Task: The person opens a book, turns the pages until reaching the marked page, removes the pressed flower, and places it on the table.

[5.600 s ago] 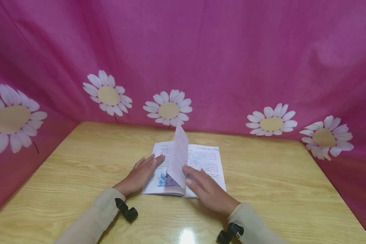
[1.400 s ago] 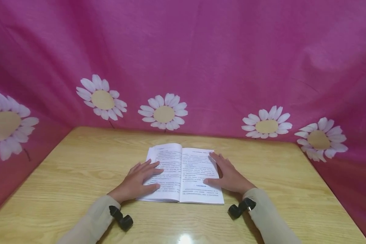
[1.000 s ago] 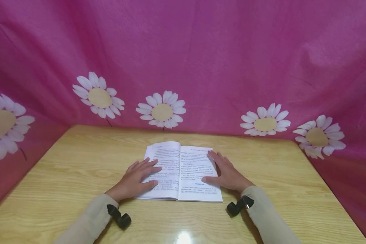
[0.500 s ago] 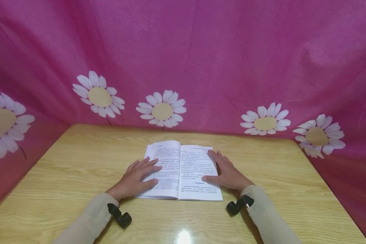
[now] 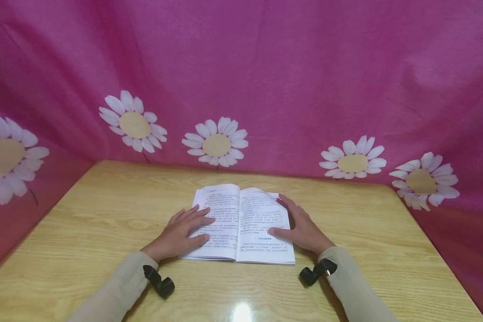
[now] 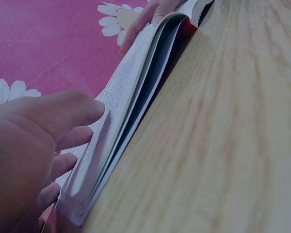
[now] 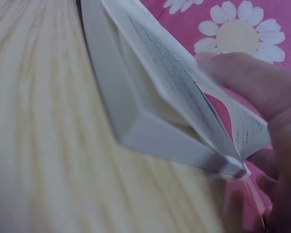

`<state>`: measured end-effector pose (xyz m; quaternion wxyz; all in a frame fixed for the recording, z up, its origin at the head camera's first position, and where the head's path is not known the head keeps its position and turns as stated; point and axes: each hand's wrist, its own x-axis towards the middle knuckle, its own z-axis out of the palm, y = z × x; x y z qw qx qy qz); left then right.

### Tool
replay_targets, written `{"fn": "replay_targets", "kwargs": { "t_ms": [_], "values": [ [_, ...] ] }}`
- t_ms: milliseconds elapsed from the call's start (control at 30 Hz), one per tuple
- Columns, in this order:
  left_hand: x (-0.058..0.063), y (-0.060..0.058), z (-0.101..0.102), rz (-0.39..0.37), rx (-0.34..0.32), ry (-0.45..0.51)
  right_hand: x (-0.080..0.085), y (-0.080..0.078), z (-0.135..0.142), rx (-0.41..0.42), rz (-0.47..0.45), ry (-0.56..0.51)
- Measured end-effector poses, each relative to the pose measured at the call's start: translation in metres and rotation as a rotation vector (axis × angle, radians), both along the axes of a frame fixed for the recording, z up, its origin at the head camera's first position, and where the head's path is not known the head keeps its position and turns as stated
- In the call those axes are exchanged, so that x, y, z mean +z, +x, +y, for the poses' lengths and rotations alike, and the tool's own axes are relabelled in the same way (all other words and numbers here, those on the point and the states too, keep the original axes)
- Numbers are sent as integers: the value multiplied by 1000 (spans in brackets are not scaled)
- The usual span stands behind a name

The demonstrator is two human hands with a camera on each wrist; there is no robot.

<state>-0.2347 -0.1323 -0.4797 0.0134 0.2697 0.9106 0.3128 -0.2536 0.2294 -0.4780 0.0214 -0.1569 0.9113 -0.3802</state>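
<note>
A book [image 5: 261,250] lies spread on the wooden table, showing printed text on both pages. My left hand [image 5: 181,235] rests on the left page with its fingers spread. In the left wrist view the thumb of the left hand [image 6: 43,131] is over the page edge. My right hand [image 5: 307,228] is at the right page, its thumb over the paper and its index fingertip at the far corner. The right wrist view shows a page [image 7: 250,131] bowed upward against the fingers of the right hand [image 7: 266,107], above the thick page stack.
The wooden table [image 5: 104,219] surrounds the book on all sides. A pink curtain [image 5: 281,80] with white daisies hangs behind and beside it. Black wrist cameras [image 5: 161,282] are strapped over both beige sleeves.
Earlier a raised leaf stood upright by the right hand, then lay flat on the left. Over the last half second, the right page's far corner has lifted at the right fingertips. The left hand stays.
</note>
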Motion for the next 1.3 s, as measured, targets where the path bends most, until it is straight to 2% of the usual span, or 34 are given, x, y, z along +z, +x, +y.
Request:
{"fn": "replay_targets", "kwargs": {
  "t_ms": [233, 467, 700, 767, 967, 1300],
  "values": [
    [1, 2, -4, 10, 7, 1, 0, -1, -4, -6, -64, -213],
    [-1, 4, -9, 36, 9, 22, 0, -6, -6, -13, -20, -283],
    [-2, 6, -15, 50, 10, 16, 3, -10, -12, 75, -95, -492],
    [-1, 6, -15, 51, 8, 27, 2, -10, -12, 81, -84, -491],
    [-1, 2, -9, 34, -14, 34, -2, -7, -4, 64, 5, -397],
    [-2, -3, -3, 12, -14, 7, -2, -2, 4, -28, -15, -294]
  ]
}}
